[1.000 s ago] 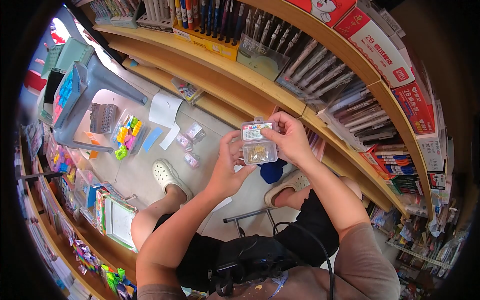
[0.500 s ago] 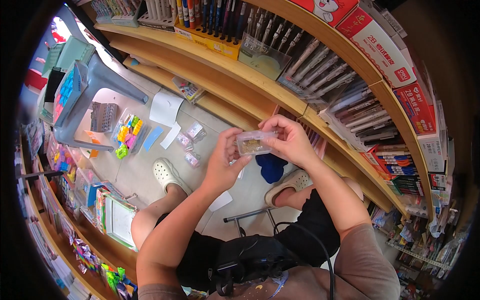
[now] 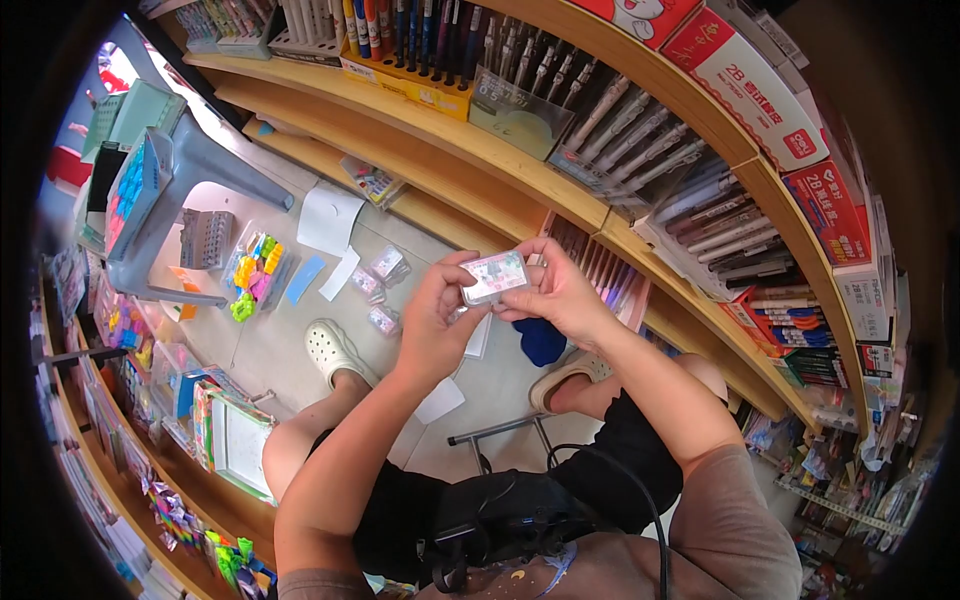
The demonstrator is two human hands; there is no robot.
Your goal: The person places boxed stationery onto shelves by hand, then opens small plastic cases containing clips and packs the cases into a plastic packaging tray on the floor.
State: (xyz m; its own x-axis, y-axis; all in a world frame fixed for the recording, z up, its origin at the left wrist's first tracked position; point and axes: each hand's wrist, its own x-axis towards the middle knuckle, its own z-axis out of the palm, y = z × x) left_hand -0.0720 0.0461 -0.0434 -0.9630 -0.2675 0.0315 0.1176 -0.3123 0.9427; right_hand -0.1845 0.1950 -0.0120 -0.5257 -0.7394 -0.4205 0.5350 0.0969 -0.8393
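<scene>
Between both hands is a small clear plastic box (image 3: 495, 277) with a printed pink-and-white face turned up toward me. My left hand (image 3: 440, 305) grips its left end, with thumb and fingers at the edge. My right hand (image 3: 560, 290) pinches the right end, thumb along the lower side. What lies inside the box is hidden by the printed face. Several similar small boxes (image 3: 383, 319) lie on the floor beyond my left hand. Below my right hand there is a dark blue cloth-like item (image 3: 542, 341) on the floor.
A wooden shelf (image 3: 560, 185) with pens and boxes curves along the front and right. At left stand a grey-blue stool (image 3: 200, 190) and a clear tub of colourful pieces (image 3: 258, 272). White papers (image 3: 330, 218) lie on the floor. My feet in pale clogs (image 3: 333, 352) flank the hands.
The box has been turned over: earlier its clear side with brownish contents faced me, now the printed side does. Both hands stay in nearly the same place.
</scene>
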